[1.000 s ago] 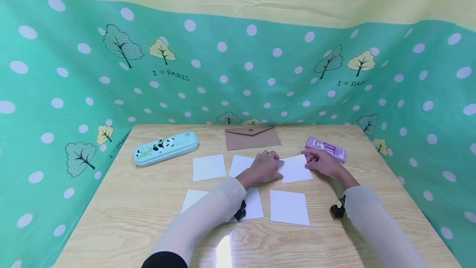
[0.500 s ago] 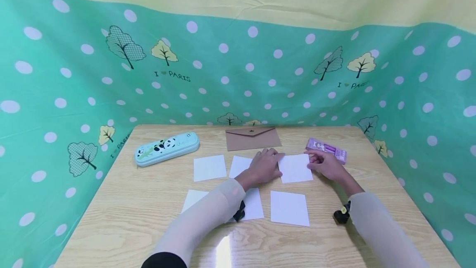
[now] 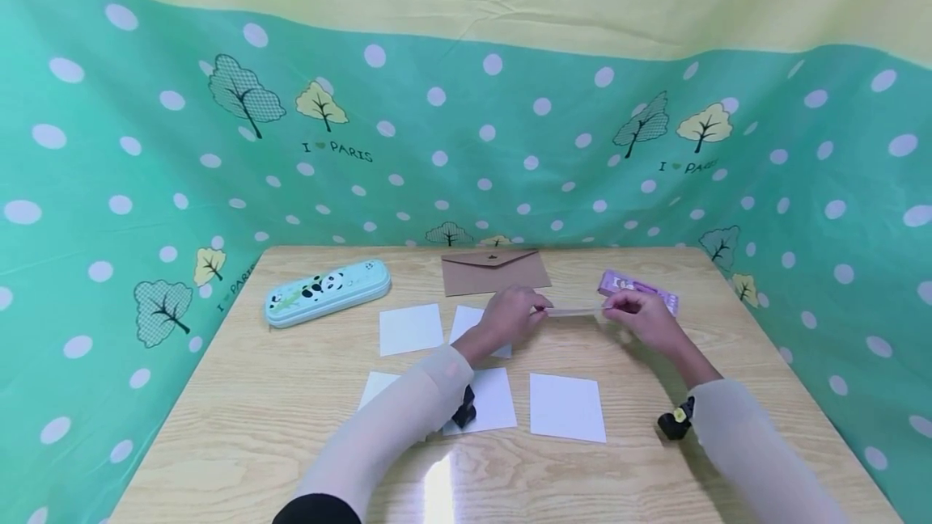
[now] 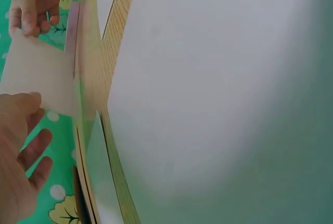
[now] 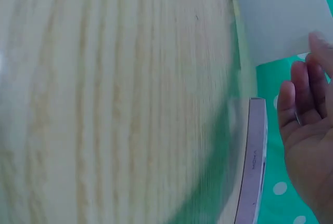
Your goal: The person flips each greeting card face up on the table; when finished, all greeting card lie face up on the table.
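Note:
A white square of paper (image 3: 574, 312) is held above the table between both hands, seen almost edge-on in the head view. My left hand (image 3: 510, 315) pinches its left side, while my right hand (image 3: 644, 318) pinches its right side. In the left wrist view the face of the white square of paper (image 4: 39, 70) shows, with a thumb over its edge. The right wrist view catches a corner of the white square of paper (image 5: 283, 13) at the right thumb. Beneath the left hand lies another white paper square (image 3: 502, 352), partly hidden.
More white paper squares (image 3: 411, 330) lie in two rows, including one at the front right (image 3: 566, 407). The left forearm covers some of them. Behind are a blue panda pencil case (image 3: 328, 292), a brown envelope (image 3: 497, 273) and a purple box (image 3: 637, 288). A dotted curtain surrounds the table (image 3: 240, 427).
Both hands have lifted the paper square off the table and tilted it from lying flat to nearly edge-on. The other paper squares have stayed in place.

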`<state>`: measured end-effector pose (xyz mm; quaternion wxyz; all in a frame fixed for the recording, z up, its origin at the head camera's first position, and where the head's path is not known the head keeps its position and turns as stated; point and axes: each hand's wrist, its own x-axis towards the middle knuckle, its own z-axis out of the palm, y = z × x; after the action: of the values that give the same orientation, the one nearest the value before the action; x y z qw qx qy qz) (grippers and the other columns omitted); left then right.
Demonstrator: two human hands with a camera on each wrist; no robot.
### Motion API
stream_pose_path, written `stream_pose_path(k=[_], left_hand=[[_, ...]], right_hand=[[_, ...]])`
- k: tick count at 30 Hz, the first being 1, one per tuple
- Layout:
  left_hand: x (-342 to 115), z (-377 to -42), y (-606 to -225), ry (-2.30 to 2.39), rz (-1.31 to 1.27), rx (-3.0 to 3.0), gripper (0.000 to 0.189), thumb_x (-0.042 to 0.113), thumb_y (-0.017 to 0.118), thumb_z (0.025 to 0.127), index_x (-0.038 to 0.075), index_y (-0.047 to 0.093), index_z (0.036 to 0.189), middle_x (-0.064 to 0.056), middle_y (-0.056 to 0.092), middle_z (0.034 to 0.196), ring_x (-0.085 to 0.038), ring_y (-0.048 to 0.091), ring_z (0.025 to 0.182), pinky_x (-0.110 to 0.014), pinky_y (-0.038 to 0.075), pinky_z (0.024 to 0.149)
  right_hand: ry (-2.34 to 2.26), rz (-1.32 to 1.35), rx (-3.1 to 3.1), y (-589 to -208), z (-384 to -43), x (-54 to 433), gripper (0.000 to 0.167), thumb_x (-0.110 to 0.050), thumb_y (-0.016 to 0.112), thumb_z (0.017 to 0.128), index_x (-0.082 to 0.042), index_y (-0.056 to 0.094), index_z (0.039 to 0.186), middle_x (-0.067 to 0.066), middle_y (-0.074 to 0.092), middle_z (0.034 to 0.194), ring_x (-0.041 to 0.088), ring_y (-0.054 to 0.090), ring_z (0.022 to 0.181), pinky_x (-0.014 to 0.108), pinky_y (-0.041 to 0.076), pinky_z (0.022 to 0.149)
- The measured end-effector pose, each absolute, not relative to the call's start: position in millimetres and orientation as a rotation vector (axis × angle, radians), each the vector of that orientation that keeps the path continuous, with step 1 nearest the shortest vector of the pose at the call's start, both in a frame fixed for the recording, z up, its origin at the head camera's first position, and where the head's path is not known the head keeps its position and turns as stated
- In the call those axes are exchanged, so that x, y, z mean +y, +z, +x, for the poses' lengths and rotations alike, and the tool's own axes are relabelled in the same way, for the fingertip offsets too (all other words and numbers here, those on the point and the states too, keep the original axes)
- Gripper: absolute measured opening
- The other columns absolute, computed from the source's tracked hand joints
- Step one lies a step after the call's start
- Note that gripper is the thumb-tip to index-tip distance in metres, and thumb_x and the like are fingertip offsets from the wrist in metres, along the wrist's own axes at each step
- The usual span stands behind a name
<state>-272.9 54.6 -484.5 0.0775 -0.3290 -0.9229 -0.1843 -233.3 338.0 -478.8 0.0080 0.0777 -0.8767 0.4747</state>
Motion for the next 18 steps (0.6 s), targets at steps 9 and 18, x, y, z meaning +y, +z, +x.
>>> stream_pose_path(k=[9,18], left_hand=[[51,-271,-484,-0.483,-1.070,-2.835,0.018,0.032,0.068,0.098,0.036,0.078,0.113,0.016,0.077,0.112,-0.006,0.070,0.104,-0.022,0.056,0.088],[50,-271,-487,-0.341,-1.197,-2.874,0.023,0.036,0.069,0.097,0.036,0.075,0.119,0.013,0.075,0.120,-0.009,0.068,0.114,-0.029,0.056,0.093]], right_hand=[[1.493,0.200,-2.860,-484,-222,340,0.033,-0.027,0.057,0.105,0.001,0.071,0.117,0.014,0.074,0.101,0.014,0.070,0.086,0.027,0.059,0.076],[1.371,0.230,-3.034,-489,-219,335,0.041,-0.021,0.069,0.098,-0.003,0.064,0.134,0.010,0.070,0.093,0.016,0.060,0.072,0.026,0.053,0.060]])
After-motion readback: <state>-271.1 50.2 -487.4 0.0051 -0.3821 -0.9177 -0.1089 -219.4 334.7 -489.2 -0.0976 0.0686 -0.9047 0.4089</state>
